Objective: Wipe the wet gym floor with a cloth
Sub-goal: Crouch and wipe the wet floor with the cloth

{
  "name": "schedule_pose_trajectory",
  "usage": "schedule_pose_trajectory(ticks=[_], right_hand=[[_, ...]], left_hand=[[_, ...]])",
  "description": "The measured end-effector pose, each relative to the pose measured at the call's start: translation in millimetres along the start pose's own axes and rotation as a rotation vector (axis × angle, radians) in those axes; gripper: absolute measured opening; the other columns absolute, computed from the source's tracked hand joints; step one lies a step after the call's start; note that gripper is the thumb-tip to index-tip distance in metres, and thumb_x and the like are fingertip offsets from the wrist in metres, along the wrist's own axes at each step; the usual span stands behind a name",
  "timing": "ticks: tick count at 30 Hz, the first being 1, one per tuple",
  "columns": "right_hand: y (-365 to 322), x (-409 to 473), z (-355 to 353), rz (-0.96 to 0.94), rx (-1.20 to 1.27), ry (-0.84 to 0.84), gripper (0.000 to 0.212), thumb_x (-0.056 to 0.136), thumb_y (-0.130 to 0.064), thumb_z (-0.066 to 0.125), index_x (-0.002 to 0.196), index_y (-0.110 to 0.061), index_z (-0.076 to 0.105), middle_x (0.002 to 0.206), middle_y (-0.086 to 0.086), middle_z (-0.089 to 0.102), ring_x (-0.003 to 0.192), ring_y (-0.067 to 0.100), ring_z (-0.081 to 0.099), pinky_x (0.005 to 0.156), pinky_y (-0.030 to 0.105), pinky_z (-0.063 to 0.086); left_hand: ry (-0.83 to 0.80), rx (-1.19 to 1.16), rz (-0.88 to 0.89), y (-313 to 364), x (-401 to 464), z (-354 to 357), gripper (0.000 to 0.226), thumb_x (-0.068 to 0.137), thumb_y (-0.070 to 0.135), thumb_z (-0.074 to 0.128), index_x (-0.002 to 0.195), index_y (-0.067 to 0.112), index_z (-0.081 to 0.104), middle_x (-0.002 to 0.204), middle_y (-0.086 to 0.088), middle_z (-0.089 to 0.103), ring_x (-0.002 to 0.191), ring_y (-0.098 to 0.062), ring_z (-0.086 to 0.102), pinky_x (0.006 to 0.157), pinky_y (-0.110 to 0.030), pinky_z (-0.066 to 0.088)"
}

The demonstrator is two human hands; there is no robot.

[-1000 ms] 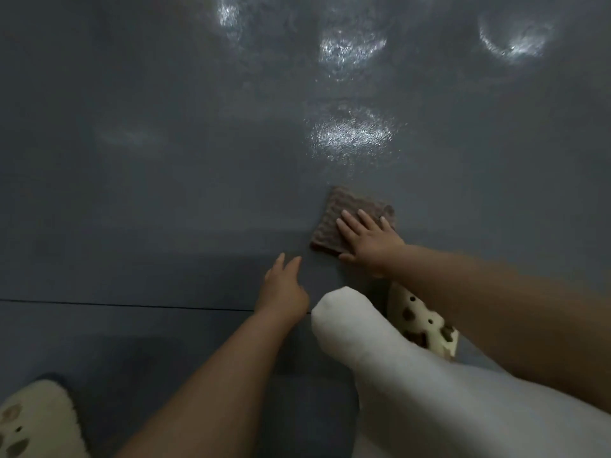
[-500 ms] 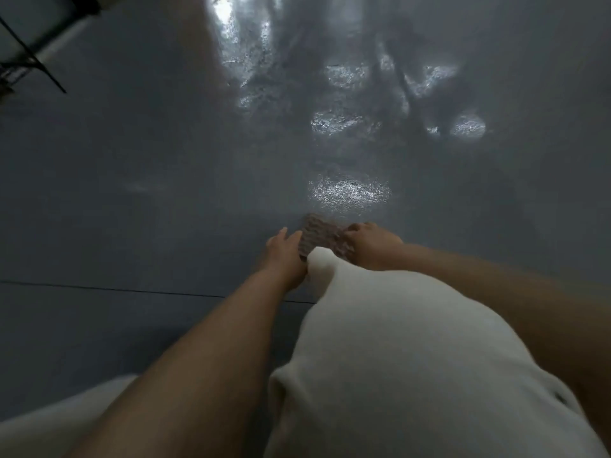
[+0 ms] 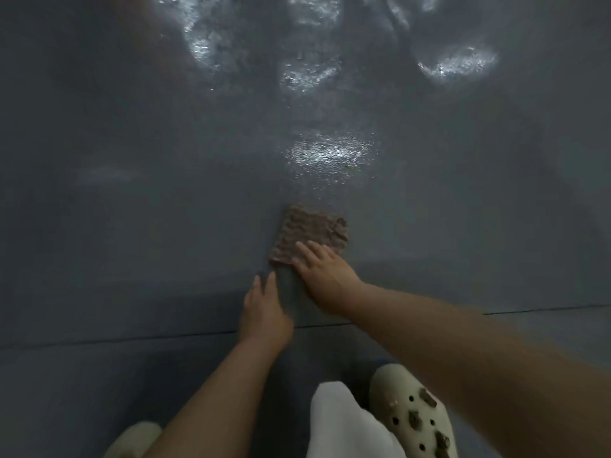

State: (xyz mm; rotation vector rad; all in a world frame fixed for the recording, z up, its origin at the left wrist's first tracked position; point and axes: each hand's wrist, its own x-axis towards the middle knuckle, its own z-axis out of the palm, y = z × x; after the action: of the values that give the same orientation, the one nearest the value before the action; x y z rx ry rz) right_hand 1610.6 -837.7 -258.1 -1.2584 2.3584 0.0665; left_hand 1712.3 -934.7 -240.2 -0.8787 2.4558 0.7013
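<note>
One brown cloth [image 3: 310,234] lies flat on the grey gym floor [image 3: 132,242], just short of one of several shiny wet patches [image 3: 327,152], and the right hand [image 3: 325,276] presses its straight fingers on the cloth's near edge. The left hand [image 3: 264,312] rests flat on the floor just beside it, fingers straight, holding nothing. Two pale clogs show below, the right clog [image 3: 413,414] studded with what look like charms, the left clog [image 3: 132,439] mostly cut off.
</note>
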Motion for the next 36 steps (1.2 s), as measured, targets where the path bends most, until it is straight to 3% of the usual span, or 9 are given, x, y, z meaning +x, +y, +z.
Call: schedule_pose_trajectory(ticks=[7, 14, 18, 24, 27, 30, 34, 36], right_hand=[[12, 55, 20, 0.042, -0.006, 0.004, 0.065, 0.097, -0.055, 0.027, 0.151, -0.033, -0.004, 0.158, 0.003, -0.017, 0.142, 0.037, -0.018, 0.112, 0.056, -0.009], [59, 10, 44, 0.131, 0.067, 0.089, 0.050, 0.102, -0.044, 0.019, 0.149, -0.041, 0.003, 0.159, -0.002, -0.008, 0.145, 0.028, -0.013, 0.115, 0.043, -0.010], [104, -60, 69, 0.467, 0.192, 0.126, 0.048, 0.101, -0.045, 0.016, 0.148, -0.043, 0.005, 0.159, -0.003, -0.008, 0.145, 0.028, -0.013, 0.115, 0.041, -0.010], [149, -195, 124, 1.188, 0.411, 0.233, 0.052, 0.102, -0.038, 0.025, 0.150, -0.034, 0.006, 0.160, 0.001, -0.004, 0.146, 0.029, -0.009, 0.118, 0.045, -0.003], [139, -202, 132, 1.392, 0.540, 0.281, 0.054, 0.102, -0.036, 0.025, 0.151, -0.029, 0.005, 0.160, 0.004, -0.005, 0.145, 0.032, -0.010, 0.116, 0.047, -0.004], [107, -180, 129, 1.317, 0.537, 0.267, 0.055, 0.102, -0.040, 0.022, 0.152, -0.027, 0.003, 0.159, 0.006, -0.008, 0.144, 0.035, -0.012, 0.114, 0.049, -0.007], [96, -193, 134, 1.015, 0.432, 0.167, 0.070, 0.082, -0.057, -0.009, 0.149, -0.039, -0.002, 0.157, -0.004, -0.016, 0.143, 0.031, -0.020, 0.110, 0.041, -0.019], [116, -209, 138, 0.991, 0.404, 0.165, 0.067, 0.084, -0.058, -0.005, 0.148, -0.042, 0.002, 0.159, -0.004, -0.011, 0.144, 0.031, -0.018, 0.113, 0.041, -0.015]], left_hand=[[0.005, -0.017, 0.015, 7, 22, 29, 0.083, 0.092, 0.020, 0.057, 0.151, 0.012, -0.001, 0.159, -0.006, 0.002, 0.146, -0.023, 0.002, 0.116, -0.032, 0.011], [-0.061, 0.050, 0.114, 35, 24, 40, 0.080, 0.090, 0.023, 0.060, 0.151, 0.015, 0.009, 0.159, -0.008, 0.001, 0.146, -0.027, 0.001, 0.116, -0.036, 0.011], [-0.207, 0.166, 0.196, 55, 15, 45, 0.071, 0.093, 0.026, 0.056, 0.151, 0.019, 0.015, 0.158, -0.007, -0.011, 0.146, -0.026, -0.005, 0.117, -0.039, 0.013], [-0.204, 0.280, 0.349, 80, 1, 59, 0.068, 0.096, 0.025, 0.051, 0.151, 0.022, 0.011, 0.158, -0.004, -0.013, 0.146, -0.025, -0.006, 0.118, -0.038, 0.010], [-0.230, 0.306, 0.418, 97, -7, 70, 0.068, 0.096, 0.025, 0.050, 0.151, 0.023, 0.011, 0.158, -0.003, -0.012, 0.146, -0.026, -0.006, 0.118, -0.037, 0.010], [-0.251, 0.324, 0.453, 113, -12, 79, 0.066, 0.096, 0.025, 0.049, 0.151, 0.024, 0.011, 0.158, -0.002, -0.012, 0.146, -0.025, -0.005, 0.118, -0.037, 0.011], [-0.270, 0.375, 0.482, 125, -15, 81, 0.065, 0.097, 0.026, 0.048, 0.151, 0.025, 0.011, 0.159, -0.001, -0.010, 0.146, -0.024, -0.004, 0.117, -0.037, 0.013], [-0.287, 0.415, 0.482, 125, -14, 79, 0.066, 0.097, 0.027, 0.048, 0.151, 0.026, 0.010, 0.159, -0.001, -0.008, 0.146, -0.024, -0.003, 0.116, -0.037, 0.015]])
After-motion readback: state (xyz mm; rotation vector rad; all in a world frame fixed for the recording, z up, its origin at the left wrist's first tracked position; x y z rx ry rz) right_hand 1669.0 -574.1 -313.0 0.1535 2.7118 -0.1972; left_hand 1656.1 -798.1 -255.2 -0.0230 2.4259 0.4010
